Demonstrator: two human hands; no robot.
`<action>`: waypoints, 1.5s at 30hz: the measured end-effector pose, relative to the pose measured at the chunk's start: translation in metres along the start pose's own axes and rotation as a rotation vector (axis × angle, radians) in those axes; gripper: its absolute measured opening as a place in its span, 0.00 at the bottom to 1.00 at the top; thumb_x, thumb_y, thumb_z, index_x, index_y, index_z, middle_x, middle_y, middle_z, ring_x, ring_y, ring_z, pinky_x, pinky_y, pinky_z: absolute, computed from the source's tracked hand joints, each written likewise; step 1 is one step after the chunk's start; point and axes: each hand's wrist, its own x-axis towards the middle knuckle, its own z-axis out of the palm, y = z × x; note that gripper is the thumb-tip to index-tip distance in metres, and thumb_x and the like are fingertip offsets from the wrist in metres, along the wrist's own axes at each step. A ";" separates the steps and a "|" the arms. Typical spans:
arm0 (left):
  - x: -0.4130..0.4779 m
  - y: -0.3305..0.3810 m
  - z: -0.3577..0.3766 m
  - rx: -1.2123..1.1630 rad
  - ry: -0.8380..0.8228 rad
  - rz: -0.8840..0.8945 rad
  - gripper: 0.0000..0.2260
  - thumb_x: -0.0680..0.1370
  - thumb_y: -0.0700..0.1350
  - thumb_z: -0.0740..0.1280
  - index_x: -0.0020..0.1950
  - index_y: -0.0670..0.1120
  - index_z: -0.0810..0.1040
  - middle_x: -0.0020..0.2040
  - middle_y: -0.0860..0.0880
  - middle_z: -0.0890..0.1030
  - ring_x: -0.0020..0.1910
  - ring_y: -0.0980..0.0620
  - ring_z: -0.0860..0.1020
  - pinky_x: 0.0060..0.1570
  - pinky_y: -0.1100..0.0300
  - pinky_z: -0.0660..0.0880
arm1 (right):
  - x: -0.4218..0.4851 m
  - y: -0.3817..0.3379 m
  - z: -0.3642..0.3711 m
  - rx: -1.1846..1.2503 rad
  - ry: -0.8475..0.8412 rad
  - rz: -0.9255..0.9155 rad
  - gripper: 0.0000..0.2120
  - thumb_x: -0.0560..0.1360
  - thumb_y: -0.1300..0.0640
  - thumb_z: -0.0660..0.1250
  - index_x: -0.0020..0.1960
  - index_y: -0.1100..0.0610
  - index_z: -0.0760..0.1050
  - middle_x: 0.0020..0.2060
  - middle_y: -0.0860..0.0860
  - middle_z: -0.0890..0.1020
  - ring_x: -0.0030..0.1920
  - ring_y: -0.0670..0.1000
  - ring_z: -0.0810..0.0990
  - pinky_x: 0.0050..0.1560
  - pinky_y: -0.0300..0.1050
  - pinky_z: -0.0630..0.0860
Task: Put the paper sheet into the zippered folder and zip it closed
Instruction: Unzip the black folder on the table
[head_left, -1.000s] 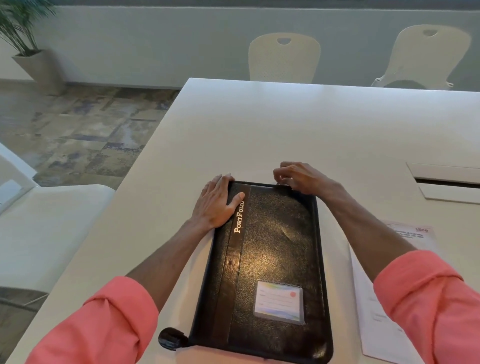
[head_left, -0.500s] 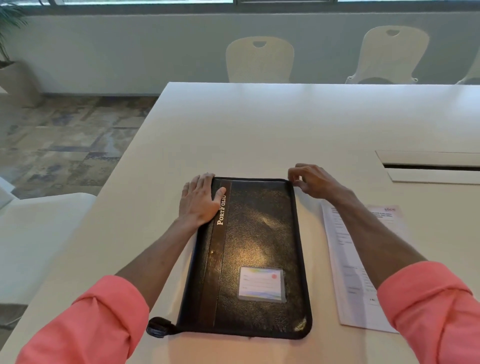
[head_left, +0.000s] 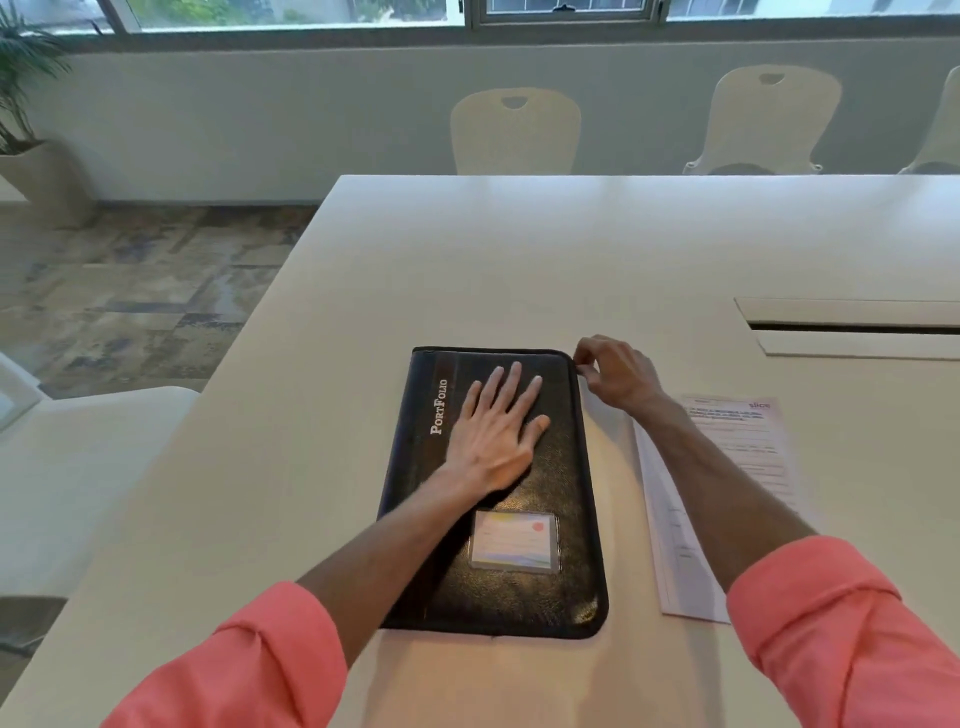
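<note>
Folder (head_left: 519, 597) under left hand (head_left: 498, 431) — right hand (head_left: 615, 371) at corner

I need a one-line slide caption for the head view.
Left hand flat on the black folder, right hand pinching at its far corner; paper sheet lies to its right.

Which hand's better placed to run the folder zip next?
Right. The right hand pinches at the far right corner of the folder, on its zip edge; the left hand lies flat on the cover, steadying it.
</note>
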 end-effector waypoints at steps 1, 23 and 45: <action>-0.002 0.004 0.003 -0.006 -0.004 -0.021 0.31 0.88 0.65 0.44 0.89 0.59 0.40 0.89 0.51 0.36 0.88 0.50 0.35 0.88 0.43 0.38 | -0.004 -0.001 0.001 -0.014 0.009 0.008 0.05 0.85 0.56 0.68 0.57 0.57 0.82 0.55 0.52 0.84 0.53 0.57 0.84 0.56 0.60 0.83; -0.014 0.021 -0.014 0.025 -0.014 -0.110 0.29 0.89 0.64 0.45 0.89 0.60 0.42 0.90 0.48 0.40 0.90 0.46 0.40 0.87 0.40 0.40 | -0.139 -0.015 0.026 0.028 0.058 0.012 0.02 0.81 0.60 0.70 0.51 0.55 0.79 0.46 0.49 0.80 0.42 0.51 0.80 0.43 0.48 0.78; -0.112 -0.054 -0.027 -0.078 -0.030 -0.141 0.34 0.86 0.69 0.52 0.90 0.61 0.49 0.91 0.51 0.44 0.90 0.50 0.41 0.87 0.43 0.40 | -0.237 -0.051 0.037 0.115 0.189 0.115 0.01 0.82 0.61 0.70 0.50 0.57 0.79 0.47 0.51 0.81 0.43 0.54 0.81 0.43 0.55 0.83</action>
